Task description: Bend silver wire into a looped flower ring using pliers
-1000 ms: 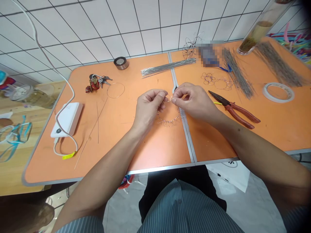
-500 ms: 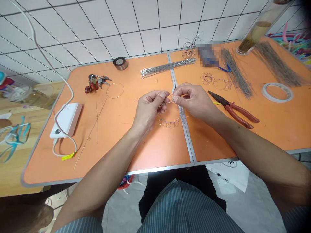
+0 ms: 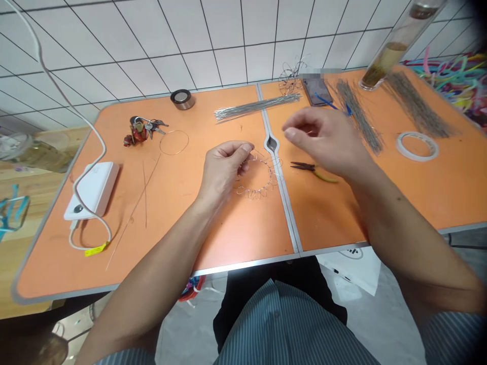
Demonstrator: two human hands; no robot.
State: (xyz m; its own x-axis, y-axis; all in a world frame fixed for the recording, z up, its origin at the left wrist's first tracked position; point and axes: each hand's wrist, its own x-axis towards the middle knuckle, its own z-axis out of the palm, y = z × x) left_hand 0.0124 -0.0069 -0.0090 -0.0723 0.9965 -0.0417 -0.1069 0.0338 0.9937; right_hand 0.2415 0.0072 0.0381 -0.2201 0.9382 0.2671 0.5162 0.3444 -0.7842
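At the middle of the tabletop (image 3: 228,228), a looped wire ring (image 3: 255,193), judged light and easily bent, is pinched at its far rim by the left hand (image 3: 222,167); the grip of the right hand (image 3: 323,137) cannot be told.

To the right of the wire ring (image 3: 255,177), the right hand (image 3: 323,139) is smeared, so it cannot be told whether its fingertips pinch anything. It also covers most of the handles of the pliers (image 3: 309,167). The left hand (image 3: 222,167) hides the ring's left rim where its fingers close on it. Far right of the ring, the glass tube (image 3: 395,45) is cut off by the top edge and the coloured strips (image 3: 460,76) by the right edge.
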